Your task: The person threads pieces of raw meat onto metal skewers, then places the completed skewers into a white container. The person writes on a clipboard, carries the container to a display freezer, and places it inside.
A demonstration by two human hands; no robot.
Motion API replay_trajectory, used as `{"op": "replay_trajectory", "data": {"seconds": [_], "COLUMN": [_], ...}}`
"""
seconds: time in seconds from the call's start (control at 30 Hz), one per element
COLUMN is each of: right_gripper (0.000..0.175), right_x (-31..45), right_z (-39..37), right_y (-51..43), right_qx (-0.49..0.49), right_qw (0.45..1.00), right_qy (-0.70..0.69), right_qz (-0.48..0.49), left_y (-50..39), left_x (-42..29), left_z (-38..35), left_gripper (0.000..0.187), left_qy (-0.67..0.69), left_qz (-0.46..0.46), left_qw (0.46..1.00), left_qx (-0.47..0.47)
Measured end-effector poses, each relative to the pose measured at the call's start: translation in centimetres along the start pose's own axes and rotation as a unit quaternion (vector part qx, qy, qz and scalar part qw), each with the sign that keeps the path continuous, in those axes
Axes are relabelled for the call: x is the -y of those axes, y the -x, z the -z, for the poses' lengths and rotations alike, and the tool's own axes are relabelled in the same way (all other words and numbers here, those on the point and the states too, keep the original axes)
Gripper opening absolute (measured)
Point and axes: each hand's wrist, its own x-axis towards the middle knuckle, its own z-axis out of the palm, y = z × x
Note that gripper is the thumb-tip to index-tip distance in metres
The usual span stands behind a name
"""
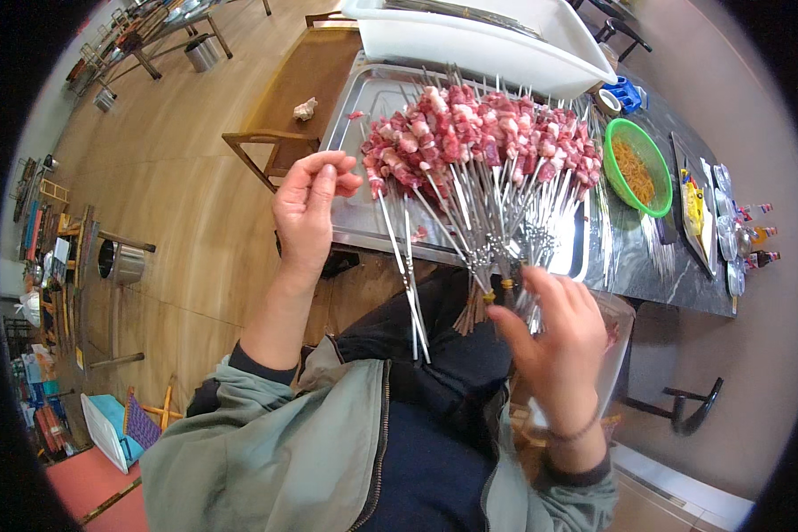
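Raw red and white meat chunks (479, 126), threaded on metal skewers (465, 199), lie heaped on a stainless steel tray (359, 216). The skewers' handle ends converge over the tray's near edge, and yellow bands (489, 296) hold some of them in bundles. Two separate skewers (409, 286) jut out over my lap. Left of the heap is my left hand (314, 206), thumb against curled fingers, with nothing visible in it. Slightly blurred, my right hand (558, 332) is beside the banded handles, its thumb and fingers apart; whether it touches them is unclear.
A white plastic bin (479, 46) holding skewers stands behind the tray. On the dark marbled table (671, 272) are a green basket (665, 176) of orange-brown strands, a tape roll (607, 101) and bottles (761, 259). A wooden chair (306, 86) stands left of the tray.
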Motion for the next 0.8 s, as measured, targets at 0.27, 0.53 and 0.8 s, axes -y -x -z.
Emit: {"op": "replay_trajectory", "data": {"seconds": [0.27,0.53,0.8], "right_gripper": [0.060,0.039,0.027], "right_x": [2.7,0.6,0.8], "right_z": [-3.5,-1.8,-0.4], "right_y": [-3.4,-5.4,-1.9], "right_qx": [0.034,0.169,-0.066], "right_qw": [0.990,0.922,0.956], "right_qy": [0.053,-0.194,-0.250], "right_qz": [-0.130,-0.288,-0.142], "left_y": [-0.1,-0.1,0.0], "left_x": [-0.5,-0.3,-0.5], "left_z": [0.6,0.8,0.7], "left_gripper": [0.017,0.018,0.017], "left_qy": [0.033,0.044,0.011], "left_qz": [0.012,0.015,0.015], "left_qw": [0.998,0.997,0.999], "left_qx": [0.048,0.059,0.046]}}
